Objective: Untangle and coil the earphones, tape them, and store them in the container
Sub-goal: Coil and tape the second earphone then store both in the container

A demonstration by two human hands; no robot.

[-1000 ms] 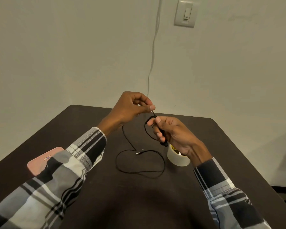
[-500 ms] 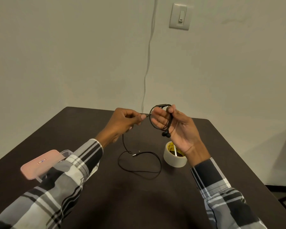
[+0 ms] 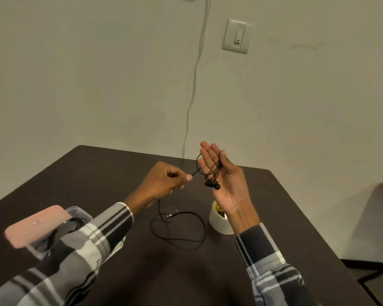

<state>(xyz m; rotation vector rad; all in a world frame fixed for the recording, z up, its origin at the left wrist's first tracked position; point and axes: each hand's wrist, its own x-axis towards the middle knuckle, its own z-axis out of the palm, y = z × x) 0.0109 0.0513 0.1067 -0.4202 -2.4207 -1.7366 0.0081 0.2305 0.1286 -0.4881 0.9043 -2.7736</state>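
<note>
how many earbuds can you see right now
2, both black earbuds hanging side by side against the palm of the right hand, below the cable looped round its fingers.

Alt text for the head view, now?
A person's right hand, fingers straight, has black earphones coiled round it; the left hand pinches the cord. Loose cord lies on the dark table beside a tape roll.
</note>
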